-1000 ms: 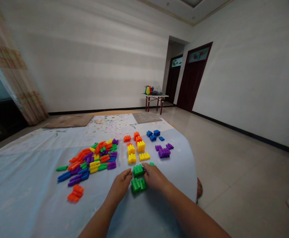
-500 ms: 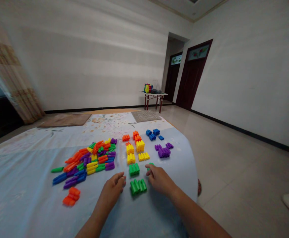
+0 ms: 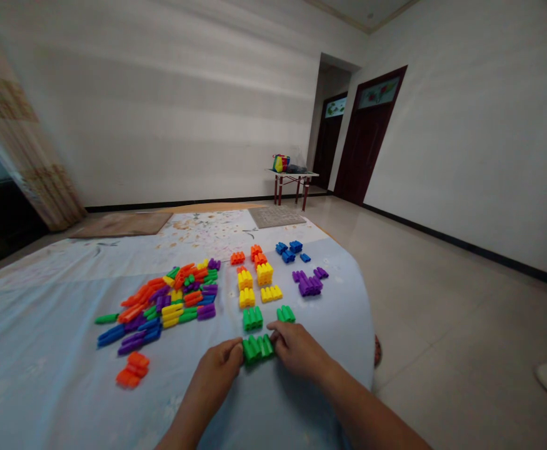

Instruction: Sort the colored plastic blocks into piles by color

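A joined set of green plastic building blocks (image 3: 257, 349) lies near the front of the cloth-covered table. My left hand (image 3: 220, 365) has its thumb and fingers closed at the left end of this set. On the right end, my right hand (image 3: 299, 350) grips with curled fingers, its index finger stretched above. Just beyond are two more groups of green blocks, one (image 3: 253, 318) at the left and another (image 3: 286, 314) at the right. Farther back stand yellow blocks (image 3: 264, 274), with orange blocks (image 3: 237, 258) behind them.
A mixed pile of colored blocks (image 3: 160, 306) spreads to the left, with orange blocks (image 3: 133, 369) nearer me. Purple blocks (image 3: 309, 285) and blue blocks (image 3: 289, 255) sit toward the table's rounded right edge. Two mats lie at the far side; a small table (image 3: 296, 174) stands beyond.
Both hands have closed in on the front green blocks from either side and now touch them. My right hand has moved away from the green group at the right.
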Available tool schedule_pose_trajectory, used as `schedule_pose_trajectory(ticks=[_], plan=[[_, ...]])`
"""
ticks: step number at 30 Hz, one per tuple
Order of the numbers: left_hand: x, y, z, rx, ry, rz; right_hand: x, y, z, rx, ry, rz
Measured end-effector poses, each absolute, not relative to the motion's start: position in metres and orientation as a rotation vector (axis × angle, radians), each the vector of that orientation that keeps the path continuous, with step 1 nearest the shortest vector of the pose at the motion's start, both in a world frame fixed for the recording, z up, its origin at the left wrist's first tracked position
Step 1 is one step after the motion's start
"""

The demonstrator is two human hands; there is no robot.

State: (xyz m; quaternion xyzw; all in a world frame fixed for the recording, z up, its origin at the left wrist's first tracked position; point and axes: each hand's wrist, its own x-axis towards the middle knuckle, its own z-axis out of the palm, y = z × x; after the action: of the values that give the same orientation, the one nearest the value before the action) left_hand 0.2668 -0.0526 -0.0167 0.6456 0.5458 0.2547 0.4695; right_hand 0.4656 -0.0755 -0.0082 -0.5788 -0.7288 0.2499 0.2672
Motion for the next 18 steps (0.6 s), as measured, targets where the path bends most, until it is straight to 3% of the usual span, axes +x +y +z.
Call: schedule_pose_trajectory(ticks=[7,14,18], plan=[[0.263,-0.047,-0.02,1.591,1.401,0.652,0.474,-0.072,-0.012,-1.499,-1.892,0.693],[0.257,-0.049,-0.035,1.545,1.403,0.656,0.513,-0.056,-0.025,-1.629,-1.585,0.38],[0.258,-0.053,-0.032,1.604,1.428,0.631,0.518,-0.053,-0.04,-1.629,-1.555,0.425]])
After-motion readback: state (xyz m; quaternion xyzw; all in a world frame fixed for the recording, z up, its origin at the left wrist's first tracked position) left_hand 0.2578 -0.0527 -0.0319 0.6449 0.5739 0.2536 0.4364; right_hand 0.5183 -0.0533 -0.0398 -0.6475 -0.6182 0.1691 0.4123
